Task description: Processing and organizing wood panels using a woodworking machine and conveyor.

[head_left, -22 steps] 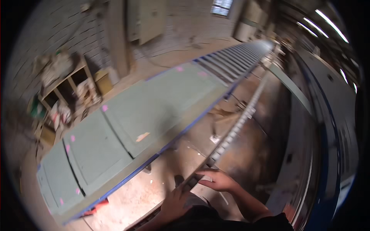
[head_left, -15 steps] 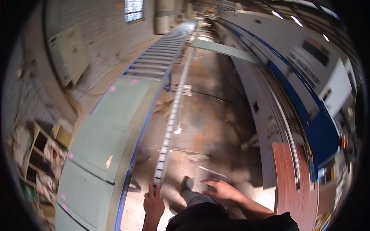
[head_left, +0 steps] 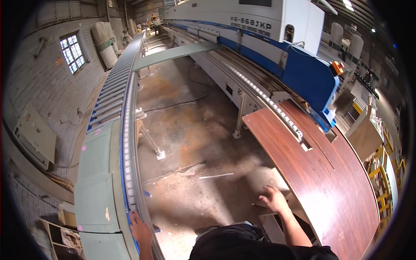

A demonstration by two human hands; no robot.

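Workshop floor (head_left: 182,141) is stained and patchily lit, with a dark cord (head_left: 182,103) across it and a pale strip (head_left: 216,176) lying loose nearer me. Roller rail (head_left: 127,169) runs up my left side, alongside the green panels (head_left: 96,156) and the roller bed (head_left: 108,99). My left hand (head_left: 141,229) has its fingers on the near part of that rail; can't tell if they're gripping or just resting. Right hand (head_left: 275,199) is empty, fingers spread, in the air left of the brown tabletop (head_left: 320,190).

Risks, my read:
- Pinch: if the rail shifts sideways toward the panels, left fingers could get caught between.
- Drop: green board (head_left: 173,56) bridges the aisle from the rail side to the white machine (head_left: 299,17). If an end sits on the rail, a hard shove could walk it off. Contact too far away to confirm.
- Knock: right forearm is close to the tabletop edge; a careless swing could hit it.
- Footing: stepping on the strip could slip me, the cord could trip me further up.
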